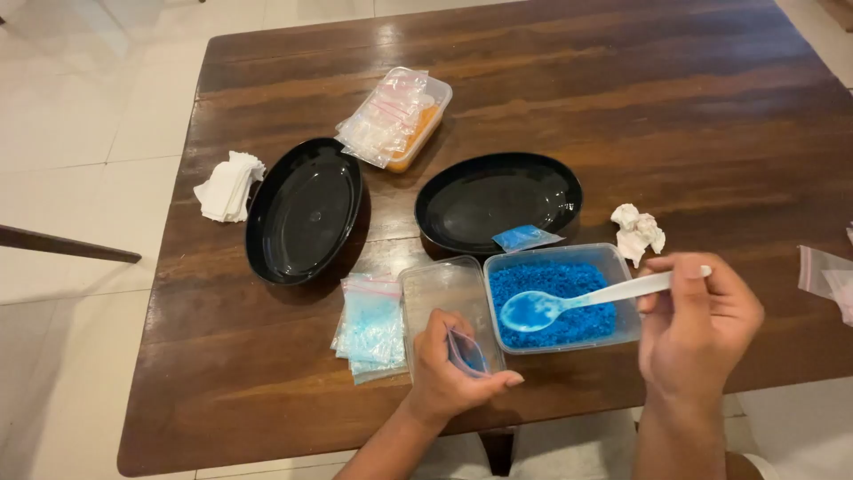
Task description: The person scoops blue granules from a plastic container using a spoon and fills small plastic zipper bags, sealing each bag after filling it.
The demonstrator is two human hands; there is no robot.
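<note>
Small zip bag (466, 352) pinched in the left hand (449, 373), right beside the tub of blue granules (560, 298) on the table (622, 107).
Going left to right: stack of filled bags (371, 327), clear lid (442, 289), then the right hand (697, 324) gripping a white plastic spoon (569, 303) over the blue stuff.

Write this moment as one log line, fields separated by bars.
left hand: holds small bag | right hand: holds white spoon over blue granules | table: two black trays
</note>
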